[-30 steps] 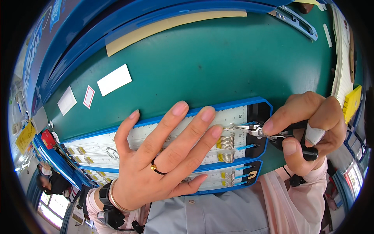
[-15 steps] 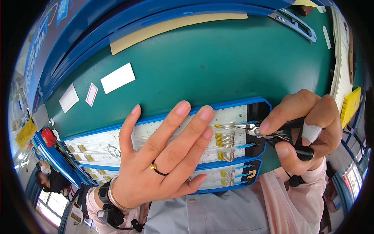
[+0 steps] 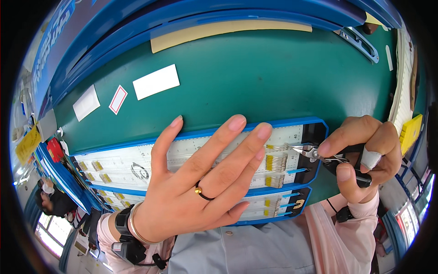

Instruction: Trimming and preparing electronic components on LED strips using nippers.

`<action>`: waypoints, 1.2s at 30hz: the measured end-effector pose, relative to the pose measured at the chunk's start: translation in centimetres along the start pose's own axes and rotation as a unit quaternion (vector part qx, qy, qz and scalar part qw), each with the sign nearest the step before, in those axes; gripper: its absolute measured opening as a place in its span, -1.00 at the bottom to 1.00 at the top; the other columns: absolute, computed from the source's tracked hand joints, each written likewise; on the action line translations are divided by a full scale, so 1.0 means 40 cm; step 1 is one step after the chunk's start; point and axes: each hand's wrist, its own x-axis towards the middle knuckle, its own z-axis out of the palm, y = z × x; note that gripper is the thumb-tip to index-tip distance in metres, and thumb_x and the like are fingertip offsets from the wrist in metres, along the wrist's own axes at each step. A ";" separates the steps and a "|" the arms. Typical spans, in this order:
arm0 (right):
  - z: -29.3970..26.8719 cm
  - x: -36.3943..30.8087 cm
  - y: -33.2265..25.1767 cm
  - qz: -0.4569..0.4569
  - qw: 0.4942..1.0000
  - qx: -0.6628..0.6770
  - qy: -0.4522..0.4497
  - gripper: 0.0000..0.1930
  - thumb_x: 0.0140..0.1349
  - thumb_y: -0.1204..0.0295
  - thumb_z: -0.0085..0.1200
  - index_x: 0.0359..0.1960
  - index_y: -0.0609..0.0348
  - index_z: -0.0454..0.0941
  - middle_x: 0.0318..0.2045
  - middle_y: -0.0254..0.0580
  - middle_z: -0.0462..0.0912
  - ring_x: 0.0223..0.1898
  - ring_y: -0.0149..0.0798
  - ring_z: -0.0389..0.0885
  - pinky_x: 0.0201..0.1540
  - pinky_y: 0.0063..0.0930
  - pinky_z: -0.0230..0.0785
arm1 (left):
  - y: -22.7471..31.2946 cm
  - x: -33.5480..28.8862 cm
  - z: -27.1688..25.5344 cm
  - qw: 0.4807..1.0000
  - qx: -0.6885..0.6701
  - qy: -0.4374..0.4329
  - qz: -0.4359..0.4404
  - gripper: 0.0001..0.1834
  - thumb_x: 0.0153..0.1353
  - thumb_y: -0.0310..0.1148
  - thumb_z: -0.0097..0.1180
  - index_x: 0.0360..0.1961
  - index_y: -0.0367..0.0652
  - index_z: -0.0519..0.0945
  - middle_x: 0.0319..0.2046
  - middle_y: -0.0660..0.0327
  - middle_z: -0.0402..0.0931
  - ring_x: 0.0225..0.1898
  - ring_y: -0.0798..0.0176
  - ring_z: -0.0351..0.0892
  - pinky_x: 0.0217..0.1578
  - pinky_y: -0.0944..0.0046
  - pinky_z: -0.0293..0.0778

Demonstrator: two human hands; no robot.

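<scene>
My left hand [image 3: 205, 178] lies flat with fingers spread across a long blue-edged tray [image 3: 292, 129] with a white, scale-marked face. A black band with a gold bead circles one finger. Between the thumb and fingers of my right hand [image 3: 365, 155] are small pliers [image 3: 312, 151] with metal jaws and black handles. Their tips meet the looped end of a thin wire at the tray's right end. Whether the jaws grip it, I cannot tell. Just below lies a row of wire loops with yellow sections [image 3: 276, 162]. White tape wraps one right finger.
A second blue-edged tray [image 3: 295, 201] lies nearer my body. On the green table [image 3: 255, 82] are white paper pieces [image 3: 156, 82] and a red-bordered label [image 3: 118, 100]. Thread snips [image 3: 360, 44] lie at the far right. A yellow block [image 3: 411, 131] stands beside a paper stack. Another person is at far left.
The table and trays appear shifted rightward in the picture, and both hands shift with them. My left hand stays flat on the tray; the pliers remain at the wire ends.
</scene>
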 end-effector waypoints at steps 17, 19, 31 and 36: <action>0.009 0.001 -0.005 0.028 0.998 0.051 0.016 -0.63 0.13 0.51 0.24 -0.34 0.03 0.17 -0.32 0.12 0.68 -0.40 -0.32 0.58 -0.34 -0.56 0.44 | -0.003 0.010 -0.018 1.000 -0.010 -0.010 0.003 -0.32 0.01 -0.06 0.32 0.15 -0.18 0.57 0.30 0.09 0.45 0.34 -0.04 0.40 0.29 -0.34 0.14; 0.003 0.003 -0.005 0.024 0.999 0.040 0.007 -0.64 0.14 0.52 0.22 -0.34 0.03 0.17 -0.32 0.11 0.68 -0.40 -0.32 0.58 -0.33 -0.56 0.44 | 0.000 0.007 -0.021 1.000 -0.014 -0.012 0.000 -0.32 0.01 -0.06 0.32 0.15 -0.18 0.57 0.30 0.09 0.45 0.34 -0.04 0.40 0.30 -0.34 0.13; 0.009 -0.003 -0.014 0.053 0.993 0.044 0.093 -0.54 0.18 0.22 0.26 -0.32 0.00 0.10 -0.34 0.01 0.59 -0.42 -0.45 0.46 -0.33 -0.70 0.36 | -0.057 -0.081 -0.063 0.998 -0.005 -0.001 -0.056 -0.11 0.14 0.10 0.26 0.37 -0.26 0.34 0.42 -0.09 0.24 0.46 -0.30 0.12 0.41 -0.29 -0.08; 0.011 0.021 -0.019 0.026 0.986 0.145 0.073 -0.67 0.14 0.60 0.15 -0.32 0.11 0.15 -0.29 0.17 0.64 -0.34 -0.40 0.55 -0.24 -0.64 0.43 | -0.049 -0.154 -0.062 0.991 0.043 -0.011 -0.125 -0.12 0.00 0.19 0.22 0.37 0.12 0.42 0.47 0.14 0.18 0.50 -0.15 0.04 0.40 -0.32 -0.06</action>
